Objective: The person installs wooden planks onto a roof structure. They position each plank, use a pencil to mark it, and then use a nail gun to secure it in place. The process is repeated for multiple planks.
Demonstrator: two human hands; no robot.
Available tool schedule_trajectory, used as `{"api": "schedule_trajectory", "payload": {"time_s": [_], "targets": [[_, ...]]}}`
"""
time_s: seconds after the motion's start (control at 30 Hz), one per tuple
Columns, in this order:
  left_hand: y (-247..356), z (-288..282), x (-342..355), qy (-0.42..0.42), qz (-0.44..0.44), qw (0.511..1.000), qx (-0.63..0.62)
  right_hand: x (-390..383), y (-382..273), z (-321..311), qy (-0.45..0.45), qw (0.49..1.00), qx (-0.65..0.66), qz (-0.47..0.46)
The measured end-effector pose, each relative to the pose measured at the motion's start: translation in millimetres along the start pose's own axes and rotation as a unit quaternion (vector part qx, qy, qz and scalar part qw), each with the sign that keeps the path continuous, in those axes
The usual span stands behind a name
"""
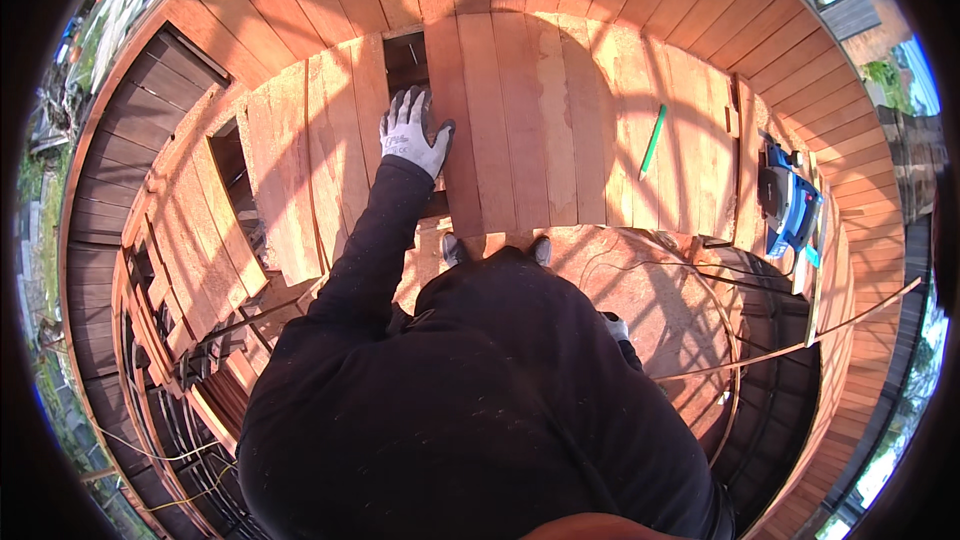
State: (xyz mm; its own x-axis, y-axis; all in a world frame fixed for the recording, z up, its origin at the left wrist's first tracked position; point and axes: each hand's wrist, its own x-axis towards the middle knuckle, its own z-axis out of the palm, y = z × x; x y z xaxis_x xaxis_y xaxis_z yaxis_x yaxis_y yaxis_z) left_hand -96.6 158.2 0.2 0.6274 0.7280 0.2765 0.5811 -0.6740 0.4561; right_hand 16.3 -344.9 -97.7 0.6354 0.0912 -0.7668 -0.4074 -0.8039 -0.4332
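Head view: gloved left hand (412,133) spread flat on a loose deck board (452,120) beside the open gap (405,60), so fingers could slip in if it shifts; can't tell the right hand's (614,326) state.

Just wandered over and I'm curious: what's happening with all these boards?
A person in a black top is bent over a wooden deck. Their gloved left hand lies flat on a loose reddish deck board, beside a dark gap in the planking. The right hand, also gloved, is mostly hidden low by the body. A green pencil lies on the boards to the right, and a blue circular saw sits near the deck's edge.
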Motion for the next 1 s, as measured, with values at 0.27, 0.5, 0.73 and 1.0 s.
{"api": "schedule_trajectory", "payload": {"time_s": [0.27, 0.5, 0.73, 1.0], "targets": [[-1.3, -14.1, -44.0, 0.086, -0.046, 0.994, -0.055, 54.2, -70.4, -39.2, -0.138, 0.913, -0.272, -0.27], [10.8, -39.4, -96.8, 0.14, -0.119, 0.982, -0.049, -45.6, -246.4, -58.5, -0.378, 0.807, -0.238, -0.385], [12.9, -85.8, -182.7, 0.227, -0.298, 0.918, -0.129, -79.2, -316.3, -6.9, -0.515, 0.749, -0.2, -0.367], [-33.2, -119.6, -218.9, 0.237, -0.331, 0.913, -0.009, -127.9, -350.9, 81.7, -0.556, 0.718, -0.072, -0.413]]}}
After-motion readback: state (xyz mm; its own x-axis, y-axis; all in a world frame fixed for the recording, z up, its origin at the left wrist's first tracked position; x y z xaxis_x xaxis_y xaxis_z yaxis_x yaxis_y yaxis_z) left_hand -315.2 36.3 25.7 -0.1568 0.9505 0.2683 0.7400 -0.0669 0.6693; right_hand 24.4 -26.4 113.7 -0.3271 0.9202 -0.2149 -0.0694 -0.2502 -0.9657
